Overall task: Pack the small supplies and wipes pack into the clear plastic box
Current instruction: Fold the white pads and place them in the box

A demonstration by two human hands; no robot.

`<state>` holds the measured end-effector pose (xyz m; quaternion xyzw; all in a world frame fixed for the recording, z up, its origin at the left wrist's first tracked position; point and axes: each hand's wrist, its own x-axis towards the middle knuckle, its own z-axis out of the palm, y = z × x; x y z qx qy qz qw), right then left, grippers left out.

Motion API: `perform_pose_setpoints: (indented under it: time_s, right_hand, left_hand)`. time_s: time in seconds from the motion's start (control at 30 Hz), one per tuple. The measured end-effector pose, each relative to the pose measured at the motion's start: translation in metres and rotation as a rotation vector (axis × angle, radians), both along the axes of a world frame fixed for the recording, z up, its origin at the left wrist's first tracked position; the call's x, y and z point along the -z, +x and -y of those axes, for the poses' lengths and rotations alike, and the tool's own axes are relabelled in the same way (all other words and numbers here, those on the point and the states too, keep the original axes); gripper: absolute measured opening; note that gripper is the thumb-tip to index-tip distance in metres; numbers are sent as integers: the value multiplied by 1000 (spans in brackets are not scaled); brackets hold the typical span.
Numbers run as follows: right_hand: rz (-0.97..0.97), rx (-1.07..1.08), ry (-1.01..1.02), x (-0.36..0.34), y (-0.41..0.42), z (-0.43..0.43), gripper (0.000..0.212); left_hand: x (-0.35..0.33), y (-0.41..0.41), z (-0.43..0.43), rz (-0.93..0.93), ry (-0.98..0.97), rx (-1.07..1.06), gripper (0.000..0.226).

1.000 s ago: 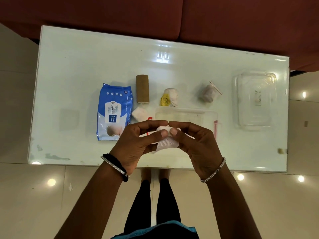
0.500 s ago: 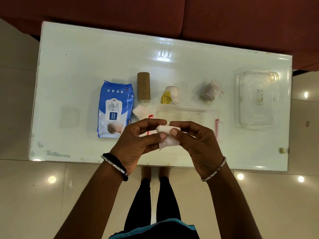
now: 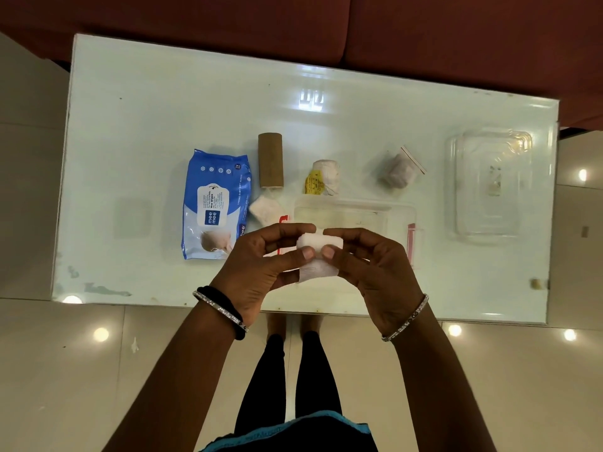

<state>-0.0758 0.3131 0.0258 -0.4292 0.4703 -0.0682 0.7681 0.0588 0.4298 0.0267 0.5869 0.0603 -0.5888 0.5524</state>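
Both my left hand (image 3: 261, 265) and my right hand (image 3: 375, 269) hold a small white gauze roll (image 3: 318, 244) with a loose tail hanging below, above the near side of the clear plastic box (image 3: 355, 210). The box stands open on the table, with red clips at its ends. A blue wipes pack (image 3: 215, 203) lies to the left. A brown cardboard tube (image 3: 270, 160), a white gauze pad (image 3: 266, 208), a white roll with a yellow label (image 3: 324, 177) and a small bagged bundle (image 3: 401, 169) lie behind the box.
The clear lid (image 3: 489, 184) lies at the right end of the glass table (image 3: 163, 109). A dark red sofa (image 3: 424, 34) runs along the far edge. My legs and feet stand at the near edge on the tiled floor.
My hands have kept turning the gauze roll between the fingertips, and it sits a little higher. The loose tail looks shorter.
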Motion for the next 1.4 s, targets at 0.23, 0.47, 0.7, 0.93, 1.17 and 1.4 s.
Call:
perform_pose_setpoints:
  time_s: [0.23,0.47,0.7,0.93,1.17,1.4]
  right_hand:
    - [48,-36,-11,5,-5,6,32]
    - [-6,-7,108,2,-2,7,39]
    - [53,-13,35,6,-2,10,40]
    - [-4,47,166,8,-1,12,42]
    - [-54,28,164,15,-4,12,34]
    - [-242,-117,-11,33,-6,6,34]
  left_hand:
    - [2,-3,6,-60,64,-4,37]
    - [6,-1,8,7,28,49,32]
    - [5,0,13,-105,79,-25,38]
    - [14,2,12,-59,12,13,23]
    - [20,-1,12,0,9,63,40]
    - [31,-7,20,76,190,-8,26]
